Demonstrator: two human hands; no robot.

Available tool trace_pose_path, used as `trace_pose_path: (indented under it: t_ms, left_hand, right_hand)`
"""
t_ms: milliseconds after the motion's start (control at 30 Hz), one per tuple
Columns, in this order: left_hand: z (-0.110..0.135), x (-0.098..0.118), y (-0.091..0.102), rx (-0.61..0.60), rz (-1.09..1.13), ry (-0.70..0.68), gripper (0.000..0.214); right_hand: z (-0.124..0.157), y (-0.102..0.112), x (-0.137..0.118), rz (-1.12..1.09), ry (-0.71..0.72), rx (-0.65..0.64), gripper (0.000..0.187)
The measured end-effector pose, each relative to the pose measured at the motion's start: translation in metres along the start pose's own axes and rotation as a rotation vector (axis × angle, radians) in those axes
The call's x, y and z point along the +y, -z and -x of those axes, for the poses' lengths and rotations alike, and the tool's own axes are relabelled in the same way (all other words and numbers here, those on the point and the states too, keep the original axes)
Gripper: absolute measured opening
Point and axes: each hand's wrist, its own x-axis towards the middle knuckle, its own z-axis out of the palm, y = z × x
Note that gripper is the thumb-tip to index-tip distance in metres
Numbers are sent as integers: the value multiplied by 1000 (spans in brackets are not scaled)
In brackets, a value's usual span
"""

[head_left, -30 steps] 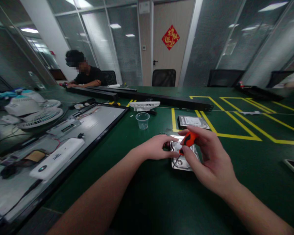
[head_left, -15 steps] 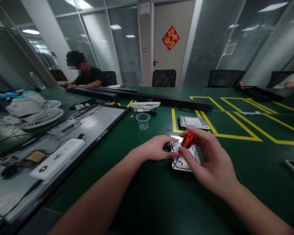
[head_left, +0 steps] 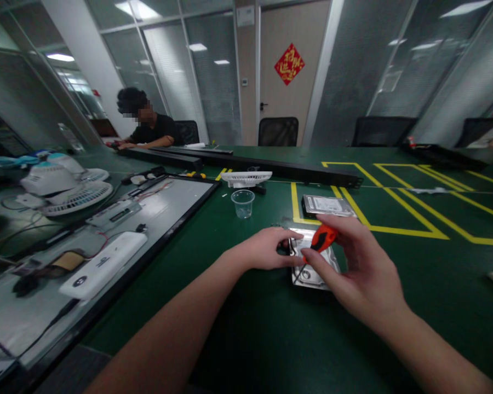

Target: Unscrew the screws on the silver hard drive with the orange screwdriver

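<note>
A silver hard drive (head_left: pixel 310 277) lies on the green table in front of me. In my right hand (head_left: pixel 363 268) is a screwdriver (head_left: pixel 325 236) with an orange and black handle, pinched between thumb and fingers. Its thin dark shaft slants down to the left, and the tip is over the near left corner of the drive. My left hand (head_left: pixel 267 249) grips the drive's left side, thumb and index finger reaching over its top close to the shaft. Whether that thumb also touches the shaft I cannot tell.
Beyond lie a second hard drive (head_left: pixel 327 206), a clear plastic cup (head_left: pixel 242 204), a white fan part (head_left: pixel 246 178) and long black bars (head_left: pixel 287 166). Leftward are an opened panel (head_left: pixel 164 219), a white device (head_left: pixel 104 265) and white fans (head_left: pixel 49 183). Another person (head_left: pixel 152 128) sits far left.
The screwdriver's handle has tilted further to the right, along with my right hand. My left hand stays at the drive. The whole view has shifted slightly.
</note>
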Motion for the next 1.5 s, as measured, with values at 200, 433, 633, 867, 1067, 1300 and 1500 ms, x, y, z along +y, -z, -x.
trace_pose_path:
  t_ms: [200,433,633,867,1067,1300,1500]
  left_hand:
    - [1,0,0,-2,4,-14,50]
    - [-1,-1,0,-8,-16,-9,55]
    - [-1,-1,1,-16,-12,-9,48]
    - [-1,-3,-1,-16,-21,6,49]
    - [-1,-1,-1,-4,-20,-5,49]
    - [-1,1,1,-15,-11,-11,47]
    - [-1,0,0,-18,-24,-3,48]
  right_hand:
    - [0,2,-4,-15,-22,-54,63]
    - [5,4,-4,-82,-87,-81,63]
    - [2,3,-1,-20,-25,-40,64]
    - [0,2,-4,-18,-40,-37,61]
    - [3,3,-6,-73,-73,-60,63]
    - [1,3,-1,-41,-3,-39,63]
    - [1,2,-1,-9,-1,-26,65]
